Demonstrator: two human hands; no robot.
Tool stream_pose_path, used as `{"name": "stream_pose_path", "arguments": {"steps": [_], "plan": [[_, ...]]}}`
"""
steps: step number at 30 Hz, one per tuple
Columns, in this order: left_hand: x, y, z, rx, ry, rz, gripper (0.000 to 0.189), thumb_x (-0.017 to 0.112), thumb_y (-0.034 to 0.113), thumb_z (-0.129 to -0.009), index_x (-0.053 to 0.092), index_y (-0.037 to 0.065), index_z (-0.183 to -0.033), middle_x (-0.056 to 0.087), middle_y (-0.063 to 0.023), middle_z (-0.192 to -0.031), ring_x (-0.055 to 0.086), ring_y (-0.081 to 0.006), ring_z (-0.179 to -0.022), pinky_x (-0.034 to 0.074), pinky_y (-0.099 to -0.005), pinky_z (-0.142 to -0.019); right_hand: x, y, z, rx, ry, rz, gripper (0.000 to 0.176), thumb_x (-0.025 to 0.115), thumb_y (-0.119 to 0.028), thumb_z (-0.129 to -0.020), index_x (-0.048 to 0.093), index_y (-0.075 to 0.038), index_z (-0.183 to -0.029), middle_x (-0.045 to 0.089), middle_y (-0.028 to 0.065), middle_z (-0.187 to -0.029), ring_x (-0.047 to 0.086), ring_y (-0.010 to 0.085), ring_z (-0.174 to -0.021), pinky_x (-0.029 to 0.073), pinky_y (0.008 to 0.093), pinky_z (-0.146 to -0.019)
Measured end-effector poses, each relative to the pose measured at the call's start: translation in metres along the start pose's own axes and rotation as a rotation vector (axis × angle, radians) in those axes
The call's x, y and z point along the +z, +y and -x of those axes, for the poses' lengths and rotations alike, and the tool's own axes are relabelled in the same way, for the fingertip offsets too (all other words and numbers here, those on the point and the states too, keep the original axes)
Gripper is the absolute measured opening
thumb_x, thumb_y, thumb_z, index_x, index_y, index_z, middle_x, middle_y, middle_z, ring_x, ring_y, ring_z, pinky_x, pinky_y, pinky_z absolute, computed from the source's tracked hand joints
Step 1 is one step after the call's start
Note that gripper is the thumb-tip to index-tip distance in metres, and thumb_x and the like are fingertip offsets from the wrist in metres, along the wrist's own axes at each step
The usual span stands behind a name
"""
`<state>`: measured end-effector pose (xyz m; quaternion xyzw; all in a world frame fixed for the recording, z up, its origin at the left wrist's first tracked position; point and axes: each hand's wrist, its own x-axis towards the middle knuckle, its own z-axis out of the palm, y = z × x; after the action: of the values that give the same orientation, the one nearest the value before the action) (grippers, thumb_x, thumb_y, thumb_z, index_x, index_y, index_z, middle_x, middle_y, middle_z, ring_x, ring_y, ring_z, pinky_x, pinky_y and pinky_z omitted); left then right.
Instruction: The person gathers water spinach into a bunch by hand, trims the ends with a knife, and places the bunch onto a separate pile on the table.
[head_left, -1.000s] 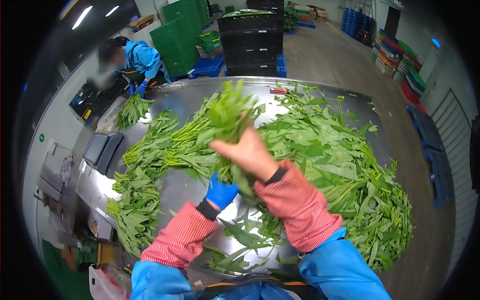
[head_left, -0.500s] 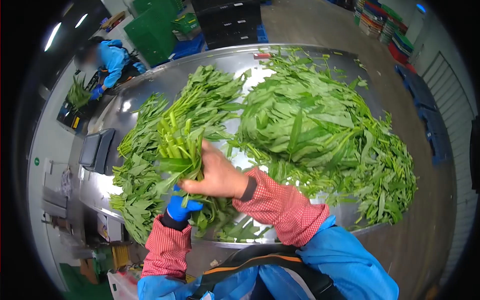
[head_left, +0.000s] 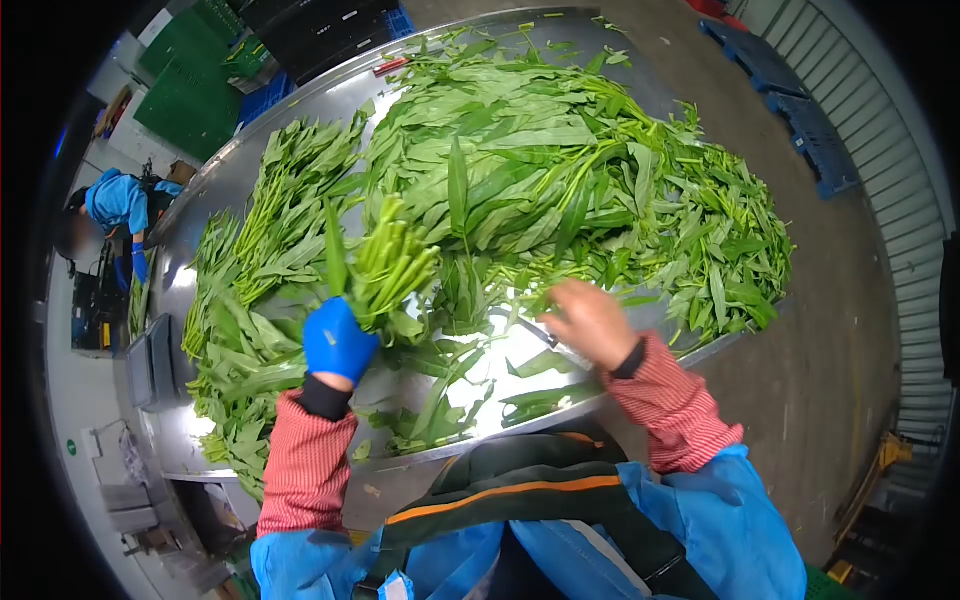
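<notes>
In its blue glove, my left hand [head_left: 338,342] is closed around a bunch of water spinach [head_left: 392,265], its cut stem ends pointing up and away from me. My bare right hand [head_left: 592,325] is apart from the bunch, at the near edge of a large water spinach pile [head_left: 500,170]. Its fingers are bent and loosely spread, slightly blurred. Just under and left of it lies a dark, thin, knife-like tool [head_left: 530,328] on the metal table. Loose leaves [head_left: 450,395] are scattered between my hands and the near table edge.
More bundles of water spinach [head_left: 275,205] lie along the left of the metal table [head_left: 340,100]. A red-handled object [head_left: 390,66] sits near the far edge. Grey bins [head_left: 152,360] stand at the left edge. Beyond, a person in blue [head_left: 120,200] works. Blue pallets [head_left: 800,120] lean right.
My right hand has let go of the bunch and moved right to the large pile. My left hand keeps the bunch. The view has turned to the right.
</notes>
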<state>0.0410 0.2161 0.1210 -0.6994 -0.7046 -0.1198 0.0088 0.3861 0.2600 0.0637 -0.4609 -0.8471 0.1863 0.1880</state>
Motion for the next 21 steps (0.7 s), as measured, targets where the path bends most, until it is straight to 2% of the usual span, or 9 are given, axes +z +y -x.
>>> {"name": "stream_pose_path", "arguments": {"steps": [1,5,8,11,12,14,17,20,21], "plan": [[0.021,0.000,-0.001,-0.059,-0.075,0.005,0.035,0.077,0.025,-0.061,0.059,0.003,-0.082,0.061,-0.0196,-0.073,0.060,-0.0392,-0.070,0.047,-0.0455,-0.060,-0.002,0.016,0.017,0.095,0.045,0.094,0.024,0.071,-0.022,-0.074,0.062,-0.002,-0.084,0.060,0.0140,-0.080,0.060,0.0325,-0.078,0.049,0.0417,-0.068],[0.102,0.033,0.012,-0.126,-0.460,0.251,0.048,0.076,0.028,-0.066,0.059,0.001,-0.102,0.065,-0.0224,-0.091,0.063,-0.0388,-0.087,0.051,-0.0445,-0.077,-0.006,0.050,0.072,0.196,-0.140,0.276,0.022,0.072,-0.020,-0.072,0.061,-0.003,-0.080,0.059,0.0142,-0.079,0.060,0.0313,-0.076,0.050,0.0407,-0.067],[0.111,0.060,0.009,-0.118,-0.579,0.390,0.058,0.072,0.023,-0.069,0.055,0.003,-0.120,0.064,-0.0217,-0.107,0.061,-0.0370,-0.100,0.049,-0.0404,-0.085,0.012,0.046,0.088,0.142,-0.089,0.174,0.024,0.072,-0.021,-0.071,0.058,-0.003,-0.080,0.058,0.0132,-0.078,0.059,0.0307,-0.075,0.050,0.0407,-0.066],[0.113,0.063,-0.001,-0.093,-0.650,0.557,0.061,0.073,0.021,-0.069,0.052,0.003,-0.124,0.063,-0.0183,-0.113,0.060,-0.0323,-0.104,0.047,-0.0382,-0.090,0.034,0.023,0.074,0.105,-0.012,0.105,0.026,0.071,-0.022,-0.071,0.056,-0.004,-0.079,0.056,0.0130,-0.077,0.059,0.0303,-0.075,0.049,0.0410,-0.065],[0.112,0.062,-0.001,-0.072,-0.619,0.661,0.062,0.074,0.017,-0.069,0.052,0.004,-0.126,0.063,-0.0143,-0.114,0.060,-0.0272,-0.103,0.046,-0.0356,-0.090,0.050,0.020,0.069,0.084,-0.013,0.139,0.024,0.070,-0.021,-0.072,0.055,-0.003,-0.080,0.056,0.0134,-0.078,0.059,0.0307,-0.075,0.049,0.0413,-0.065],[0.114,0.058,-0.004,-0.082,-0.656,0.699,0.061,0.074,0.014,-0.069,0.053,0.004,-0.125,0.063,-0.0120,-0.115,0.060,-0.0239,-0.102,0.046,-0.0342,-0.090,0.083,0.018,0.064,0.048,-0.018,0.206,0.022,0.068,-0.018,-0.073,0.055,-0.003,-0.082,0.056,0.0142,-0.078,0.058,0.0317,-0.075,0.049,0.0419,-0.065],[0.104,0.051,-0.007,-0.084,-0.667,0.889,0.057,0.075,0.010,-0.069,0.055,0.003,-0.122,0.063,-0.0072,-0.110,0.058,-0.0172,-0.097,0.047,-0.0320,-0.089,0.066,0.013,0.063,0.119,-0.020,-0.083,0.016,0.064,-0.012,-0.074,0.055,-0.003,-0.085,0.055,0.0153,-0.079,0.058,0.0336,-0.075,0.048,0.0428,-0.066],[0.071,0.053,-0.011,-0.205,-0.692,1.106,0.054,0.077,0.009,-0.069,0.057,0.004,-0.119,0.063,-0.0020,-0.102,0.056,-0.0134,-0.090,0.047,-0.0312,-0.086,0.036,0.027,0.073,0.144,0.000,-0.334,0.022,0.063,-0.011,-0.076,0.055,-0.003,-0.096,0.055,0.0153,-0.082,0.058,0.0340,-0.079,0.049,0.0412,-0.068],[0.071,0.048,-0.011,-0.199,-0.708,1.129,0.055,0.078,0.009,-0.069,0.057,0.003,-0.119,0.063,-0.0026,-0.102,0.057,-0.0137,-0.090,0.048,-0.0313,-0.085,0.024,0.026,0.072,0.164,-0.004,-0.417,0.024,0.063,-0.012,-0.078,0.054,-0.003,-0.098,0.056,0.0153,-0.083,0.058,0.0339,-0.080,0.049,0.0407,-0.068]]}}
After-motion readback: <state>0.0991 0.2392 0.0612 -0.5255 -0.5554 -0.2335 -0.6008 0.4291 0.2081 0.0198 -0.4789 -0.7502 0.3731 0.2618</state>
